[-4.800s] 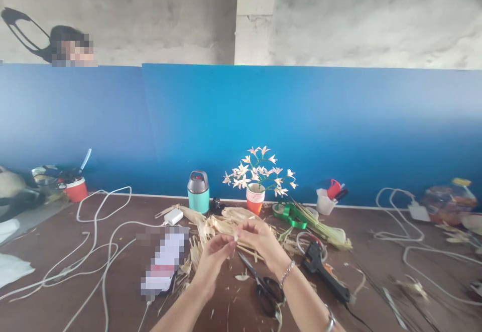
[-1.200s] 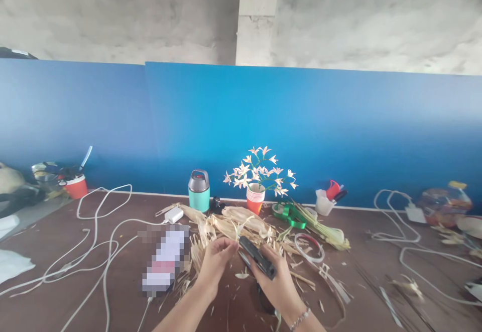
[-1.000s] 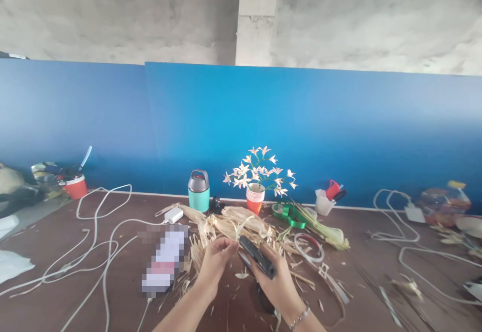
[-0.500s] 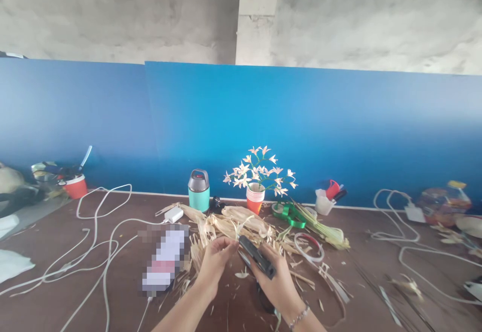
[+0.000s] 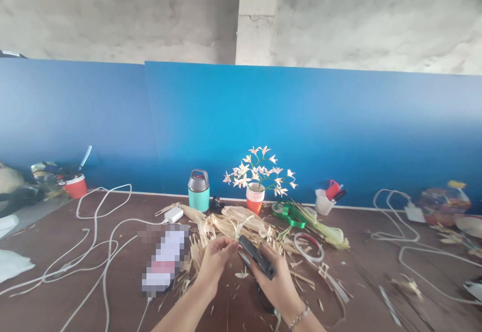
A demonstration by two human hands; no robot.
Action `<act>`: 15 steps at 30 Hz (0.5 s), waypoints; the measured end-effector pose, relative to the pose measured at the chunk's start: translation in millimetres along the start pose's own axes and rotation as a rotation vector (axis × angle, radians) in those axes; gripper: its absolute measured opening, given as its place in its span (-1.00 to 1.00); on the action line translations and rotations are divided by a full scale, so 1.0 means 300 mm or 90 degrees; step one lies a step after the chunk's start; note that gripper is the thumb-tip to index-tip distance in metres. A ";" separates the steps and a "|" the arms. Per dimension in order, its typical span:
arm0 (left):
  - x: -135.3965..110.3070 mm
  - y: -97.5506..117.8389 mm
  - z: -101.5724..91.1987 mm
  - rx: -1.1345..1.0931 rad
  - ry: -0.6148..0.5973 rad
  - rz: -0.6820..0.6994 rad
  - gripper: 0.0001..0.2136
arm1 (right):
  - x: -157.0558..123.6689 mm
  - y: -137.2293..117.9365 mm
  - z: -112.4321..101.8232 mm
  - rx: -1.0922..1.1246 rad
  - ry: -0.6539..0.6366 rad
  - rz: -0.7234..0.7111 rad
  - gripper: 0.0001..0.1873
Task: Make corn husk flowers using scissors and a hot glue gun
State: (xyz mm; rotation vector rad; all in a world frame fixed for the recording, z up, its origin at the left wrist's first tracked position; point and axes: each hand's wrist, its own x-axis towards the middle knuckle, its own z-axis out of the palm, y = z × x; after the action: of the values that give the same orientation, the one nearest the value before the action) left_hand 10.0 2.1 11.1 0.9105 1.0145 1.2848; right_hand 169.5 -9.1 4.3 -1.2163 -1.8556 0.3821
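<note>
My left hand (image 5: 218,256) is closed in a pinch on a small pale strip of corn husk (image 5: 238,229), its tip standing up above the fingers. My right hand (image 5: 274,274) wraps round a black stapler-like tool (image 5: 258,257), whose front end points up and left towards the left fingertips. A thin grey part shows below the tool's body. Beyond both hands lies a heap of dry corn husks (image 5: 246,218). Pale star-shaped flowers (image 5: 259,171) on green stems stand in a stack of orange and white paper cups (image 5: 255,202) at the back.
A teal flask (image 5: 199,199) and a white charger (image 5: 173,215) stand left of the husks, near a blurred-out phone (image 5: 165,260). White cables (image 5: 109,251) loop across the left. Green ribbon (image 5: 291,215), a white ribbon roll (image 5: 309,247) and a pen cup (image 5: 324,204) are to the right.
</note>
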 end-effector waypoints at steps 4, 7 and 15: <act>-0.004 0.001 0.000 -0.002 -0.009 0.007 -0.69 | 0.000 0.001 -0.001 0.014 0.014 0.000 -0.88; -0.007 0.004 0.000 -0.002 -0.013 0.012 -0.69 | 0.000 0.002 -0.002 0.032 0.031 -0.003 -0.88; -0.011 0.007 0.002 0.026 -0.003 0.025 -0.70 | 0.000 -0.002 -0.007 0.092 0.029 0.024 -0.83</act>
State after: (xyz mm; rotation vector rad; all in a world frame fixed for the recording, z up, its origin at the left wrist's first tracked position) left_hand 9.7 -1.1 13.6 0.9686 1.0265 1.2981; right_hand 170.7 -9.8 6.0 -1.1533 -1.7375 0.4954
